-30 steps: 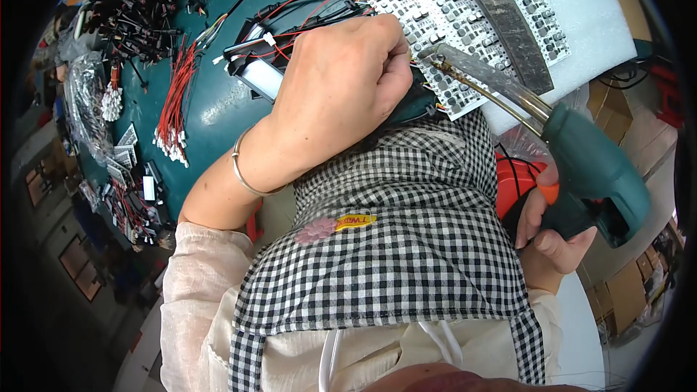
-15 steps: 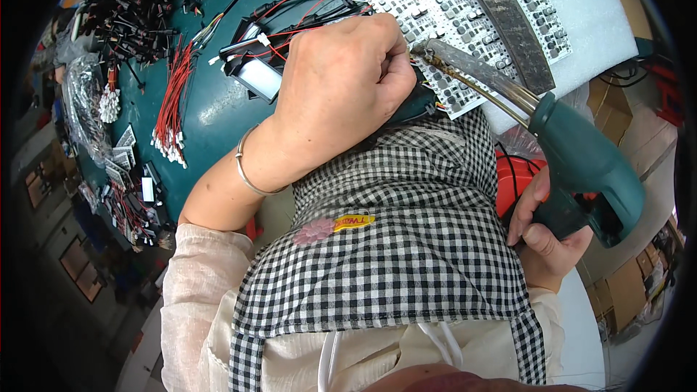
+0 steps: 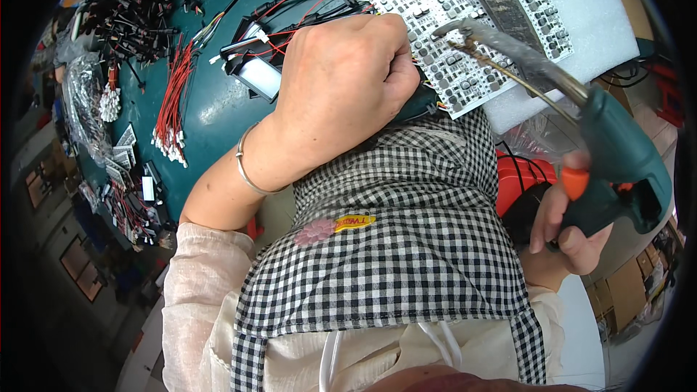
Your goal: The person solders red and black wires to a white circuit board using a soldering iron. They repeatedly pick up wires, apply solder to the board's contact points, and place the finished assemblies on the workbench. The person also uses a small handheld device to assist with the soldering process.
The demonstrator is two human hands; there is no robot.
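My right hand (image 3: 570,236) is wrapped round the handle of a green soldering gun (image 3: 626,134), a finger at its orange trigger. The gun's metal tip and thin feed tube point up and left over a white panel of circuit boards (image 3: 428,36). My left hand (image 3: 345,80) is closed in a fist at the panel's near left edge. Whatever its fingers hold is hidden under the hand. Black casing and short coloured wires (image 3: 433,107) show just right of that fist. Beside the left hand lies a small black case with a pale, shiny face (image 3: 260,77).
White foam (image 3: 599,36) lies under the panel, and a dark curved strip (image 3: 508,7) rests across it. On the green table (image 3: 221,127) are red wires with white connectors (image 3: 174,101), a heap of black cables (image 3: 131,11) and a clear plastic bag (image 3: 87,105).
The soldering gun has moved right, and its tip has drawn away from beside my left fist. My right hand moved with it; the left hand stayed nearly still.
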